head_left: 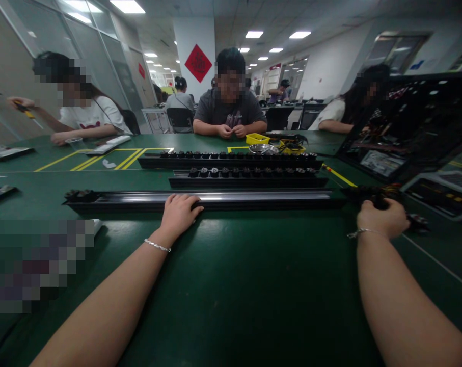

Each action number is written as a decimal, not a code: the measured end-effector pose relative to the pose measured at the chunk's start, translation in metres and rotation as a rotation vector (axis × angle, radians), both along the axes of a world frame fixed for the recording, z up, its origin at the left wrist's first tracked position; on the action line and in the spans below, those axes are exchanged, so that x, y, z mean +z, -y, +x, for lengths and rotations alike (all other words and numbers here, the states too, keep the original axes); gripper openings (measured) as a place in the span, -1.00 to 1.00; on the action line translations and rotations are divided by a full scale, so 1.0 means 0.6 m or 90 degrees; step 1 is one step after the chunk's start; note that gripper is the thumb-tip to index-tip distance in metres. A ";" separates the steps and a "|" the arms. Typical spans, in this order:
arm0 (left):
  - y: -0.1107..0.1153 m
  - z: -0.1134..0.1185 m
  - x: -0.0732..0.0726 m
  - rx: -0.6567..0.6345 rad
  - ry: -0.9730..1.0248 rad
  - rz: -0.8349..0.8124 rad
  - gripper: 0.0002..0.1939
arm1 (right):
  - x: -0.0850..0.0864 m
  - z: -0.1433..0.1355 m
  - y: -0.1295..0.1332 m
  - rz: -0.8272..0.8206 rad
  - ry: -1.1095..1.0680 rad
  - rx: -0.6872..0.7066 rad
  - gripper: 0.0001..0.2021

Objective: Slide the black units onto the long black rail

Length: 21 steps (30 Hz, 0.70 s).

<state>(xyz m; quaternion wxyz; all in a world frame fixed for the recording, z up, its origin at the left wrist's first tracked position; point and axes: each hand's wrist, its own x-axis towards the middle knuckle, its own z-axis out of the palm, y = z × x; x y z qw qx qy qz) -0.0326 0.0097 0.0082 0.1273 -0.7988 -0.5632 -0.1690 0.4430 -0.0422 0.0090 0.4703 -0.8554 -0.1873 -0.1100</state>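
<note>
A long black rail [253, 200] with a shiny metal inner channel lies across the table in front of me. My left hand [180, 211] is closed over its near edge, left of the middle, fingers on top and thumb on the near side. A group of dark round parts [80, 195] sits at the rail's left end. Past the right end, my right hand [385, 219] is closed around a small black part [380, 202], mostly covered by the fingers. More dark parts [417, 223] lie beside that hand, too dim to make out.
Behind are two more black rails [249, 181] [231, 162] topped with rows of round black pieces. Yellow bins [257, 138] and a metal dish [264, 149] stand further back. A large dark open frame [410, 122] and a grey device [440, 193] are at right. Several people sit around.
</note>
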 end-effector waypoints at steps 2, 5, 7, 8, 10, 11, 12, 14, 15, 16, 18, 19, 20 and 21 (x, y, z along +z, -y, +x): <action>0.000 0.000 -0.001 0.001 0.002 0.001 -0.70 | -0.005 0.012 0.010 0.000 -0.007 -0.013 -0.52; -0.002 0.000 -0.004 -0.006 0.010 -0.004 -0.69 | -0.007 0.029 0.028 -0.016 -0.018 -0.035 -0.51; -0.003 0.000 -0.005 -0.009 0.014 -0.010 -0.69 | -0.008 0.039 0.039 -0.047 -0.030 -0.037 -0.49; -0.004 -0.001 -0.006 -0.010 0.014 -0.013 -0.69 | -0.009 0.043 0.044 -0.066 -0.040 -0.035 -0.48; -0.006 -0.002 -0.007 -0.014 0.015 -0.020 -0.69 | -0.012 0.049 0.050 -0.106 -0.066 -0.031 -0.47; -0.006 -0.002 -0.008 -0.018 0.015 -0.022 -0.69 | -0.014 0.051 0.052 -0.124 -0.079 -0.028 -0.47; -0.007 -0.003 -0.008 -0.021 0.015 -0.023 -0.69 | -0.017 0.053 0.052 -0.138 -0.089 -0.022 -0.47; -0.007 -0.004 -0.010 -0.027 0.015 -0.020 -0.69 | -0.024 0.057 0.050 -0.151 -0.098 -0.010 -0.46; -0.008 -0.004 -0.010 -0.028 0.017 -0.018 -0.69 | -0.028 0.059 0.049 -0.154 -0.096 -0.005 -0.46; -0.008 -0.004 -0.011 -0.029 0.020 -0.014 -0.70 | -0.032 0.061 0.049 -0.156 -0.088 -0.003 -0.46; -0.008 -0.005 -0.012 -0.032 0.027 -0.007 -0.70 | -0.039 0.064 0.048 -0.152 -0.059 -0.010 -0.47; -0.008 -0.005 -0.012 -0.033 0.030 -0.006 -0.70 | -0.041 0.064 0.048 -0.145 -0.043 -0.016 -0.48; -0.008 -0.005 -0.012 -0.033 0.033 -0.004 -0.70 | -0.043 0.063 0.048 -0.135 -0.030 -0.021 -0.50; -0.008 -0.005 -0.012 -0.033 0.035 -0.003 -0.71 | -0.042 0.061 0.048 -0.122 -0.019 -0.027 -0.51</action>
